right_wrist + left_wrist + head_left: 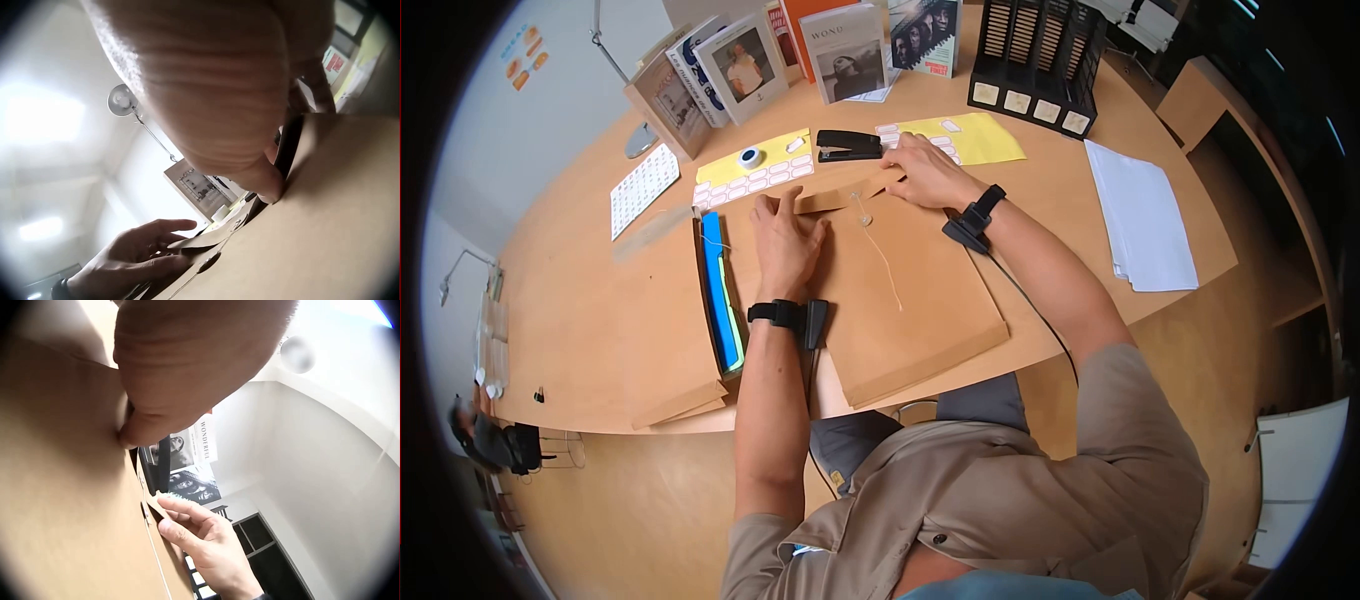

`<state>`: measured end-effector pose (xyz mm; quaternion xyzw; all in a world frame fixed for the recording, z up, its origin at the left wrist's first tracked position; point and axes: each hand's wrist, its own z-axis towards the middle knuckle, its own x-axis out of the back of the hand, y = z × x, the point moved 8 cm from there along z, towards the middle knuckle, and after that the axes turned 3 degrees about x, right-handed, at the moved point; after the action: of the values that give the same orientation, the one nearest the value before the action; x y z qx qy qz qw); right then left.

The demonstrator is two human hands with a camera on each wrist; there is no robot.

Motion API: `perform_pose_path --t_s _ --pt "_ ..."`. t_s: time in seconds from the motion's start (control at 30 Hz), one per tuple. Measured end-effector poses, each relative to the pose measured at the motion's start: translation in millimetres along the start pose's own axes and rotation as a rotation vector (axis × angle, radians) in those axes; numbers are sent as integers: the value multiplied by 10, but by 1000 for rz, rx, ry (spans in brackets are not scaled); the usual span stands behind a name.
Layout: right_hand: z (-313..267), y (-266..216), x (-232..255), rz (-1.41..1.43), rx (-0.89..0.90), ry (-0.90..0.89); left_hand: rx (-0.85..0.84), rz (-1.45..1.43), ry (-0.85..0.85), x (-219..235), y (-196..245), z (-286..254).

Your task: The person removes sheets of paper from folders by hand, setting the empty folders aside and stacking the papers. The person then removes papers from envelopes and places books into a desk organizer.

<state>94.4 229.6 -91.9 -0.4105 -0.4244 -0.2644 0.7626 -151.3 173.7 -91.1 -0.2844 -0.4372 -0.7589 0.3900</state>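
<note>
A large brown paper envelope lies in front of me, its flap partly raised along the far edge. A thin string hangs from a small round fastener on its face. My left hand holds the left end of the flap, thumb toward the envelope's face. At the flap's right end, my right hand pinches the paper between thumb and fingers; the left wrist view also shows this right hand. Just beyond the flap sits a black stapler, close to the right fingertips.
Yellow sheets with white labels lie beyond the envelope, a small white roll on the left one. Books and a black file rack stand behind. A blue folder is left; white papers are right.
</note>
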Motion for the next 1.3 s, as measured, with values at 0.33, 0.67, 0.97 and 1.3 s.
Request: perform_pose_path --t_s 0.33,0.67,0.97,1.3 --pt "-9 -116 110 55 26 48 52 -237 110 219 -41 44" --pt "112 -111 313 476 -20 -8 99 -683 169 425 -83 54" --pt "53 -316 691 382 129 323 705 -1516 -593 -170 -61 -284" --pt "-285 -1278 529 -54 173 319 672 -1794 -490 -41 61 -211"
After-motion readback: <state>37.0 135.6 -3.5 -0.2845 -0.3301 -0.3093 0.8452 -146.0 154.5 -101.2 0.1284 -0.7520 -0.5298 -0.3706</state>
